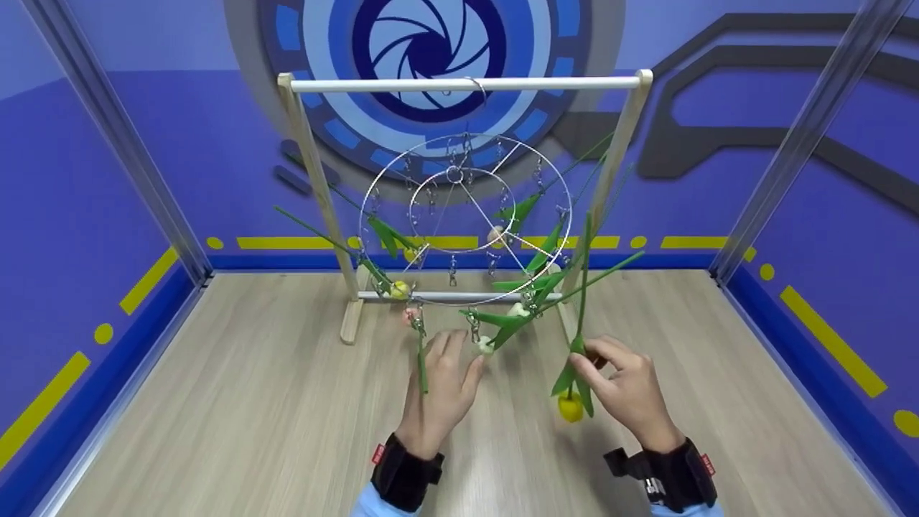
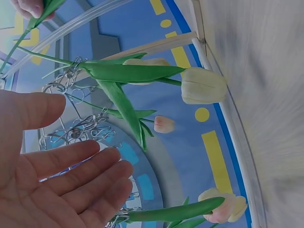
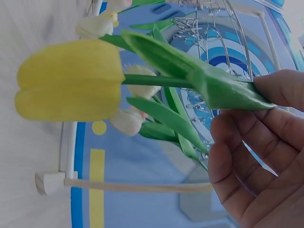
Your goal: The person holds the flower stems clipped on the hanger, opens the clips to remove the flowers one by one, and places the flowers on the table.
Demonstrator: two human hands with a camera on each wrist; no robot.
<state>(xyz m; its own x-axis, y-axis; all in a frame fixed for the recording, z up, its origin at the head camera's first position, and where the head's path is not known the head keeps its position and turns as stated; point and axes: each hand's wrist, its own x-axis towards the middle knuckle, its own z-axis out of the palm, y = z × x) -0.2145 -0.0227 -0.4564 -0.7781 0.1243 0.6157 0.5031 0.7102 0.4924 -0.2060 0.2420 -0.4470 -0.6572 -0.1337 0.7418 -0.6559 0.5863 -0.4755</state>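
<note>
My right hand (image 1: pixel 628 384) pinches the green stem and leaves of a yellow tulip (image 3: pixel 71 80), whose bloom hangs downward. In front of the rack, my left hand (image 1: pixel 441 388) has its fingers extended and grips nothing; the left wrist view shows its palm near the clips. A round wire hanger (image 1: pixel 467 215) with metal clips (image 2: pixel 76 133) hangs from the rack's top bar. Several tulips are clipped to it with blooms down, among them a white tulip (image 2: pixel 204 85), a pink tulip (image 2: pixel 164 124) and another yellow tulip (image 1: pixel 399 289).
A wooden rack (image 1: pixel 632 143) with a white top bar (image 1: pixel 402 85) stands at the back of the wood-grain table (image 1: pixel 287 431). Blue printed panels (image 1: pixel 143 143) enclose the back and sides. Green stems stick out past both rack posts.
</note>
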